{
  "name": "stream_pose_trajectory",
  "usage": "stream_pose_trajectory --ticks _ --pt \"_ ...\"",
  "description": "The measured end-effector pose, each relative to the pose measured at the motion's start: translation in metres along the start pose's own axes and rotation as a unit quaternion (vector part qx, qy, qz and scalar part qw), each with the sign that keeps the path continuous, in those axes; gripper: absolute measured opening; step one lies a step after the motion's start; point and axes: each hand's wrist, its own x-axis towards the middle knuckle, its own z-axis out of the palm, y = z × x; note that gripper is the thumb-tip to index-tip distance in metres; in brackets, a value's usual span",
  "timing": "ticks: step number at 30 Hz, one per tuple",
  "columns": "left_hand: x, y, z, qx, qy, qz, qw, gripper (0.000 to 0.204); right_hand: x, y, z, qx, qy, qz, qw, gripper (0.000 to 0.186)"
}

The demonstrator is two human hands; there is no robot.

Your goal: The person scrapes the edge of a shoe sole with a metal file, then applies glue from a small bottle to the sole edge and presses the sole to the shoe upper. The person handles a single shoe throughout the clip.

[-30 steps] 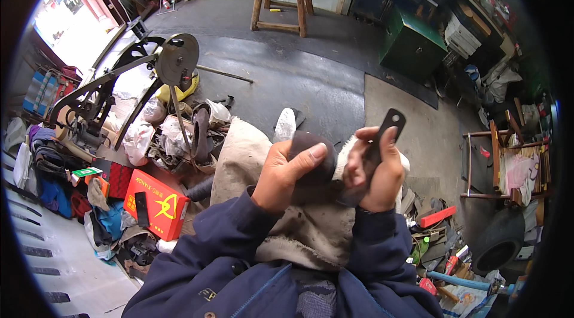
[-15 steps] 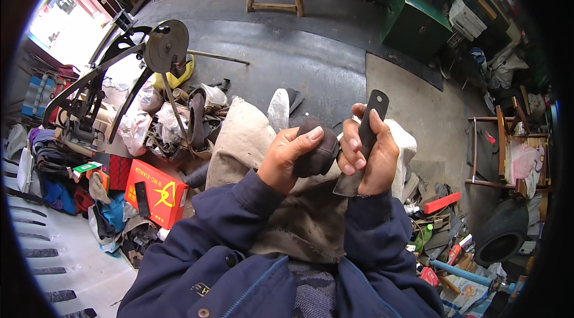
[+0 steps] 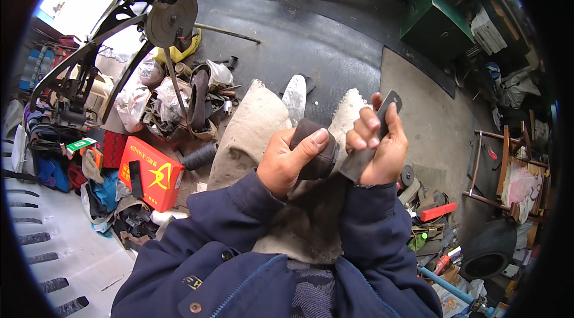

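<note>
Left hand [image 3: 286, 163], mid-frame, fingers gripping a dark piece [image 3: 318, 161]; right hand [image 3: 388, 153], right of centre, fingers curled round a flat blade [image 3: 359, 163], its lower end near the cuff [image 3: 373, 193]; a loosened hold could let it nick skin.

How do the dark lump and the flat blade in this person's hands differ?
The lump is thick and chunky; the blade is thin and long. The lump looks brownish-black, the blade grey. The left hand holds the lump, the right hand the blade. Both are hand-held.
</note>
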Motion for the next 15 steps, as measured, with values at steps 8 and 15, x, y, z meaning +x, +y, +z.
stream_pose_trajectory --ticks 8,15 --pt "0.006 0.004 -0.008 -0.028 -0.005 -0.018 0.999 0.028 0.014 0.007 0.009 0.068 -0.024 -0.015 0.997 0.036" --pt "0.012 0.007 -0.012 -0.034 0.029 -0.017 0.999 0.029 0.029 0.018 0.008 0.066 -0.021 -0.008 0.998 0.036"
